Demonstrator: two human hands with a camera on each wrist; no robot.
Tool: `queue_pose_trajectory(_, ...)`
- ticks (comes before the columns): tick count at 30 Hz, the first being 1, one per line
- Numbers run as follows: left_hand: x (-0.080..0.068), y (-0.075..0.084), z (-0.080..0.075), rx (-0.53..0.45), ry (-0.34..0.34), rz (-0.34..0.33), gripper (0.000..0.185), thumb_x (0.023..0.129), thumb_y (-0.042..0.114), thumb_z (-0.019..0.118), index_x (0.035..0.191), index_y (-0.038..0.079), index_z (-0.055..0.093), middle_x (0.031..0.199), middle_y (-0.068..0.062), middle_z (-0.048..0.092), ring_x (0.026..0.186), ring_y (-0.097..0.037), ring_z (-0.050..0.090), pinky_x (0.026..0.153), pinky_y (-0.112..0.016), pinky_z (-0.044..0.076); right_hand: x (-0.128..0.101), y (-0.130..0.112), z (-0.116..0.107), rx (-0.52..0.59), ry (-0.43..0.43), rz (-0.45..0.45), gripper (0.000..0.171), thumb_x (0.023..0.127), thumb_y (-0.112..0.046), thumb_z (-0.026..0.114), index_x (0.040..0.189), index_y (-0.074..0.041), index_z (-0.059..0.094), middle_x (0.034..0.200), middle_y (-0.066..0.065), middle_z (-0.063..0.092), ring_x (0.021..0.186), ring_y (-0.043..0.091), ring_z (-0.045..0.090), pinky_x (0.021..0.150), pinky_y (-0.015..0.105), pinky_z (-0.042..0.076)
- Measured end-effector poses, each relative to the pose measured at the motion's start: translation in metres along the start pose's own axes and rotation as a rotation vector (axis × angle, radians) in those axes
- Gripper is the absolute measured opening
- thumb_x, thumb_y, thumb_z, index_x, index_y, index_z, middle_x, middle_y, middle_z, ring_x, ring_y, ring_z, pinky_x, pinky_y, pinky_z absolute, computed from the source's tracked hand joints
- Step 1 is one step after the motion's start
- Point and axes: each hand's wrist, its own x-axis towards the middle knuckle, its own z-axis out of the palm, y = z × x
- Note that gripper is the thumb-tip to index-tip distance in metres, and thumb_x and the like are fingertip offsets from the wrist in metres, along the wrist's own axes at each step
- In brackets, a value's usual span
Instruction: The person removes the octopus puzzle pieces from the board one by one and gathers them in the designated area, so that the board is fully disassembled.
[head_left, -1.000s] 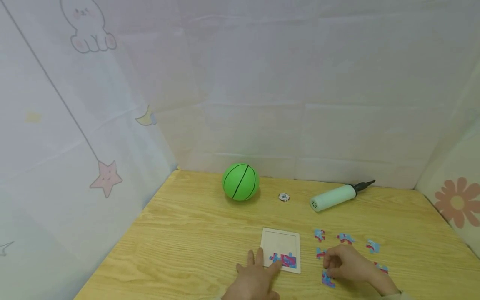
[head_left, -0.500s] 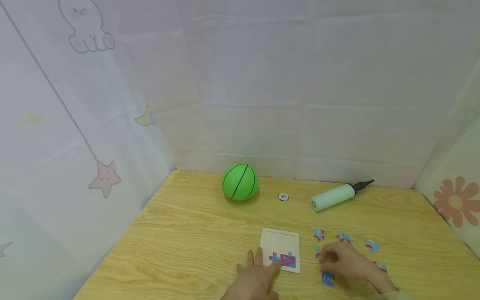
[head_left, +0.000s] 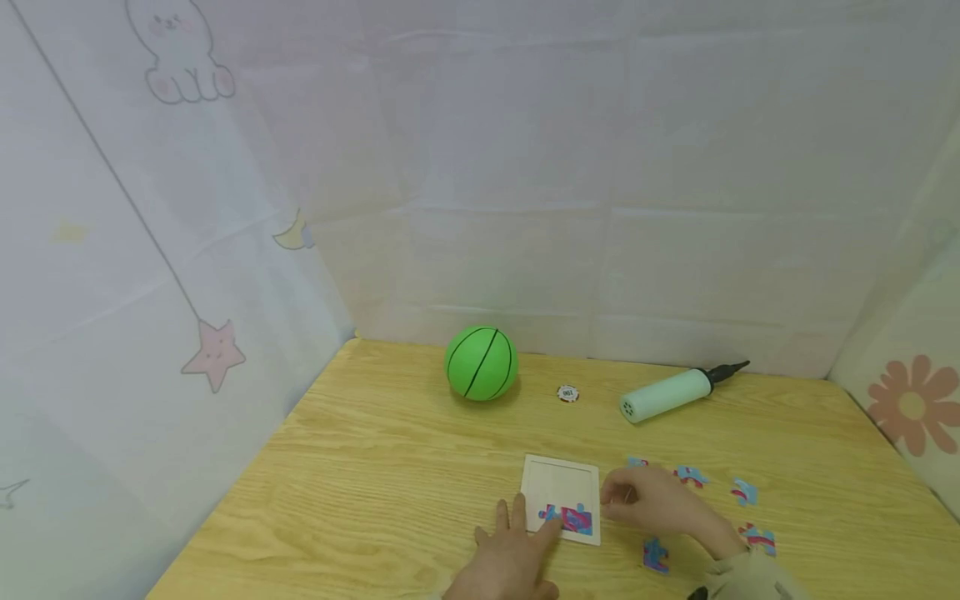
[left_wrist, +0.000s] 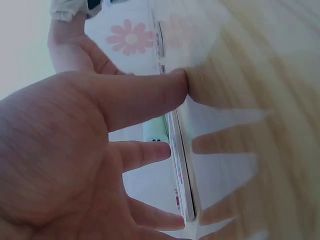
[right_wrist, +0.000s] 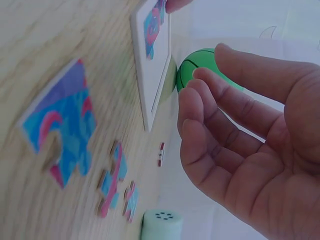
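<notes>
In the head view a pale wooden puzzle tray (head_left: 561, 479) lies at the front middle. Blue-and-pink jigsaw pieces (head_left: 577, 520) fill part of its lower edge. My left hand (head_left: 504, 560) rests with spread fingers at the tray's lower left, one fingertip touching the pieces in it. My right hand (head_left: 647, 500) hovers just right of the tray. In the right wrist view its fingers are loosely curled, thumb apart from the index fingertip, with nothing visible between them. Below it lies a loose puzzle piece (head_left: 656, 555). The hand hides some table surface in the head view.
More loose pieces lie to the right, including a curved piece (head_left: 745, 492) and a lower-right piece (head_left: 759, 539). Farther back are a green ball (head_left: 482, 364), a poker chip (head_left: 567, 393) and a mint-green hand pump (head_left: 667, 396). Printed cloth hangs behind the table.
My right hand has moved left from beside the nearest loose piece to the tray's right edge, uncovering that piece and the lower-right one. My left hand has stayed in place.
</notes>
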Motion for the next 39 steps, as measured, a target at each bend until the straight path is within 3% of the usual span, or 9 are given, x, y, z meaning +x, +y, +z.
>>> queue_pose_trajectory(15,0.002,0.022,0.004,0.052,-0.05,-0.044,0.067,0.077,0.043,0.075,0.138,0.036,0.049,0.146,-0.026,0.037,0.133,-0.049,0.032,0.087,-0.071,0.039,0.032,-0.009,0.015,0.04,-0.01,-0.004,0.007,0.088,-0.015,0.068,0.082,-0.015,0.067,0.072,-0.01,0.058,0.062,0.003,0.05,0.056,0.023,0.044)
queue_pose_trajectory(25,0.005,0.022,0.005,0.071,-0.094,-0.058,0.065,0.078,0.045,0.073,0.138,0.037,0.049,0.147,-0.024,0.037,0.136,-0.047,0.028,0.09,-0.071,0.036,0.047,-0.013,0.023,0.02,-0.034,0.031,0.008,0.088,-0.017,0.069,0.08,-0.015,0.067,0.072,-0.009,0.059,0.063,0.004,0.051,0.057,0.024,0.045)
queue_pose_trajectory(39,0.003,0.017,0.003,0.139,-0.071,0.005,0.063,0.08,0.051,0.069,0.138,0.041,0.049,0.148,-0.018,0.038,0.134,-0.044,0.034,0.095,-0.065,0.038,0.068,-0.01,0.038,0.032,-0.074,0.037,0.005,0.081,-0.005,0.073,0.081,-0.006,0.068,0.071,-0.007,0.059,0.064,0.005,0.053,0.06,0.023,0.047)
